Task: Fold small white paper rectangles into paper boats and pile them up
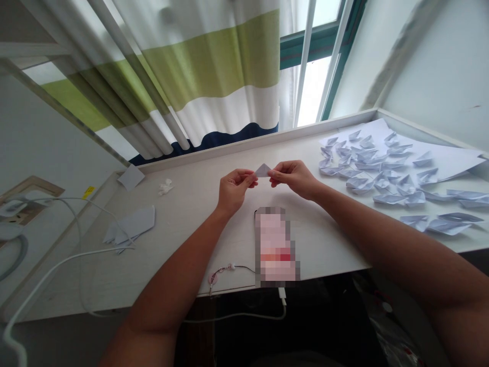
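Note:
Between my two hands, above the middle of the desk, is a small piece of folded white paper (262, 169) with a pointed top. My left hand (236, 189) pinches its left corner between thumb and fingers. The right corner is gripped the same way by my right hand (292, 177). Several folded paper boats (382, 163) crowd the desk's right side, beyond my right forearm. Over on the left lie a stack of white paper sheets (135, 224) and a single paper square (131, 177).
A phone (275, 244), its screen blurred, lies below my hands with a beaded strap (213, 278) and a plugged-in charging cable (282, 300). White cables (69, 255) cross the left side. A crumpled tissue (165, 187) lies near the back. Large white paper (451, 153) lies under some boats.

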A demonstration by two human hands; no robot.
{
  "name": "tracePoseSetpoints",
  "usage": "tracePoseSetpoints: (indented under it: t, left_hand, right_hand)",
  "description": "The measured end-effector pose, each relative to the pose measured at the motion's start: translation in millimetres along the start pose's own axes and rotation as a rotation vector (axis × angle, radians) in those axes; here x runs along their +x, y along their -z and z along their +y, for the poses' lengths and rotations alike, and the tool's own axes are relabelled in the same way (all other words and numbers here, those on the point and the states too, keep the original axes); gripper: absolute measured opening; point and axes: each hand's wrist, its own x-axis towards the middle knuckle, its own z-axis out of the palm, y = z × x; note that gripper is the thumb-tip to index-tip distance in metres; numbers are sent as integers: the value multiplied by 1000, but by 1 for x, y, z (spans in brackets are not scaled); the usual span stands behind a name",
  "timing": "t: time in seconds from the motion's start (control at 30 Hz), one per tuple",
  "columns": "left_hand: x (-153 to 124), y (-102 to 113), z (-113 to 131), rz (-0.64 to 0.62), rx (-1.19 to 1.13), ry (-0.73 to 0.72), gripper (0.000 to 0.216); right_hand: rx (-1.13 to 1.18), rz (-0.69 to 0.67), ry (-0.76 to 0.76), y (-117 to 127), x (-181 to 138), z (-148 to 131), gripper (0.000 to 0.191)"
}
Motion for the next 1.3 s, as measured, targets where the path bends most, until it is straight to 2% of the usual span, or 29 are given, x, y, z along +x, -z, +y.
tracePoseSetpoints:
  t: [0.07,0.13,0.23,0.3,0.4,0.53,0.67,0.8,0.9,0.97,1.13,1.2,1.3]
  left_hand:
    - [-2,0,-1,31,63,-99,26]
    - [-3,1,-2,37,192,-268,22]
    - [-2,7,-3,-30,426,-561,16]
    - [1,11,-3,-79,536,-698,15]
    - [5,17,-1,-130,668,-810,18]
    - [8,20,0,-164,835,-846,19]
    - [5,17,-2,-148,780,-721,15]
    - [0,13,-3,-82,562,-477,36]
    - [-1,9,-3,-36,412,-303,22]
    - [0,6,-3,-21,318,-160,22]
    - [2,5,2,-165,-15,243,44]
    - [2,6,4,-217,-71,315,48]
    - [1,8,8,-253,-77,340,48]
  right_hand:
    - [73,0,-50,0,1,0,52]
    - [140,-2,-99,-1,1,-1,52]
    - [221,1,-131,-2,1,-4,49]
    - [252,5,-133,-3,0,-6,46]
    - [257,13,-151,-4,0,-8,44]
    - [238,23,-190,-4,0,-8,41]
    - [175,36,-159,-1,1,-7,39]
    - [98,64,-105,0,1,-6,36]
    - [63,59,-91,-2,0,-7,36]
    - [51,47,-77,-3,-1,-8,37]
    - [41,23,-51,-4,-1,-6,41]
    - [37,22,-48,-4,-1,-6,43]
    - [17,24,-43,-4,-2,-6,46]
